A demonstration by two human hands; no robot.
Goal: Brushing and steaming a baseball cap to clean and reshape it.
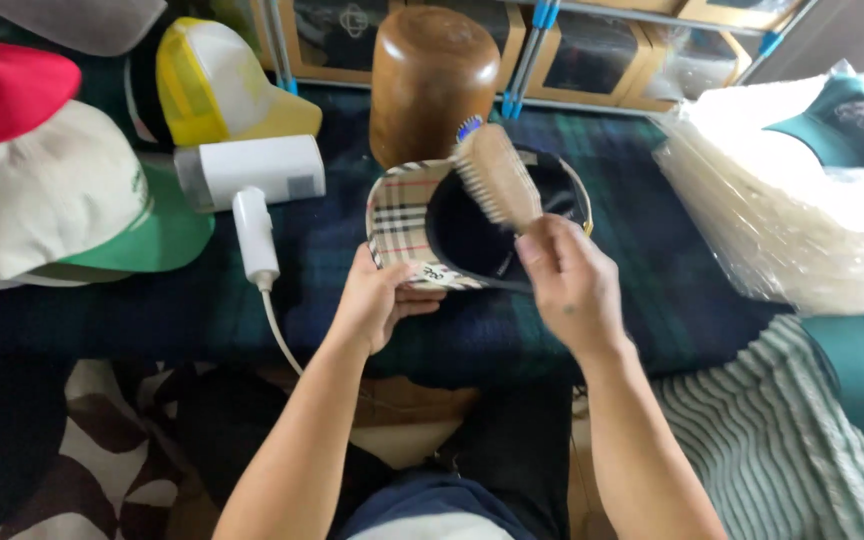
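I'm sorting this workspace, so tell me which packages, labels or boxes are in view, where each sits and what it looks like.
Stack of clear plastic bags: far right on the plaid cloth, whitish, glossy, flat.
Storage boxes: along the top edge behind the wooden block, tan frames with clear fronts, dark contents.
Small label: inside the checked cap's rim, by the left hand, white with dark marks.
No screens or signs visible.

A home hat-care corner — caps (62,200) crowd a plaid-covered worktop (652,280), clear storage boxes (592,50) behind, patterned rug (102,450) below.
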